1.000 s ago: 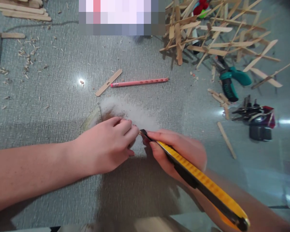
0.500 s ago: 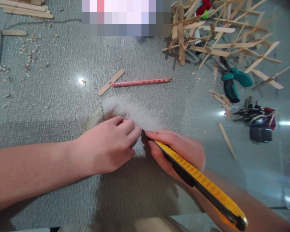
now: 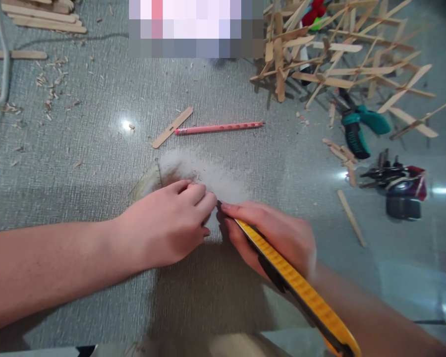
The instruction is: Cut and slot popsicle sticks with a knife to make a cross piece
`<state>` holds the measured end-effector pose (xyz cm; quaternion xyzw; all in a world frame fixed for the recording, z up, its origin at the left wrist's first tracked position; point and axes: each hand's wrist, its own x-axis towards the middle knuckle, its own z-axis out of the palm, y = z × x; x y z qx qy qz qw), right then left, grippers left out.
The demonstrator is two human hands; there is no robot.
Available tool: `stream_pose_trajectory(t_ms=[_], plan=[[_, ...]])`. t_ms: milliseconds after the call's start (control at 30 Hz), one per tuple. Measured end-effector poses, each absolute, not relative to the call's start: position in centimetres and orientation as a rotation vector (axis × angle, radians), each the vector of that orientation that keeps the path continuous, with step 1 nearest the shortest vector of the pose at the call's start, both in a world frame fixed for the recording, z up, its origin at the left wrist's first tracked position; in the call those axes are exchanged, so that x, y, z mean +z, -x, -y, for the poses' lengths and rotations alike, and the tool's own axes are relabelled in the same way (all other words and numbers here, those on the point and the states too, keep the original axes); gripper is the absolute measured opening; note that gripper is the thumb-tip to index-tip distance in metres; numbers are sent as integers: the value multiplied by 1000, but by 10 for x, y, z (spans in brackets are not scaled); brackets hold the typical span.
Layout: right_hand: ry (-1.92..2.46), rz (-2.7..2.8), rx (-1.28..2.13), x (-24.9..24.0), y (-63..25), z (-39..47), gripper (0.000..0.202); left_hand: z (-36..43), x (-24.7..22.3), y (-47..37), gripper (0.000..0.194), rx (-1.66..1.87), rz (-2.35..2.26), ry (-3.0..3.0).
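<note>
A yellow and black utility knife (image 3: 293, 277) lies in the closed fingers of my right hand (image 3: 271, 233). Its black front end points up and left, right beside the knuckles of my left hand (image 3: 174, 218). The blade's tip is hidden by my left fingers. Those left fingers are curled and pressed down on a whitish worn patch (image 3: 215, 173) of the table; whatever they pinch is covered by the hand. Just beyond them lie a pink pencil (image 3: 219, 128) and a craft stick (image 3: 173, 128) with a small dark slot in its middle.
Joined craft sticks (image 3: 342, 64) heap up at the back right. Nearer are teal-handled pliers (image 3: 357, 129), a dark tool bundle (image 3: 394, 178) and a loose stick (image 3: 351, 218). Stacked sticks (image 3: 44, 17), a pale cable (image 3: 2, 59) and wood scraps (image 3: 50, 84) lie back left.
The rear end of the utility knife has swung left and down in my right hand. My left hand stays in place. The whole view has shifted slightly.
</note>
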<state>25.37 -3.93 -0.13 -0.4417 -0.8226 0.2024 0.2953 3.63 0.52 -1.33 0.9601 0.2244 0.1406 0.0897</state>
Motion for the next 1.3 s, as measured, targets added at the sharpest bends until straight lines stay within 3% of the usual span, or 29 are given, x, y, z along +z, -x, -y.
stream_pose_trajectory(t_ms=[800, 1300], plan=[[1162, 2112, 568, -7, -258, 35, 31, -7, -13, -37, 14, 434, -619, -2899], [1149, 2137, 584, -6, -257, 37, 31, -8, -15, -34, 25, 395, -634, -2936]])
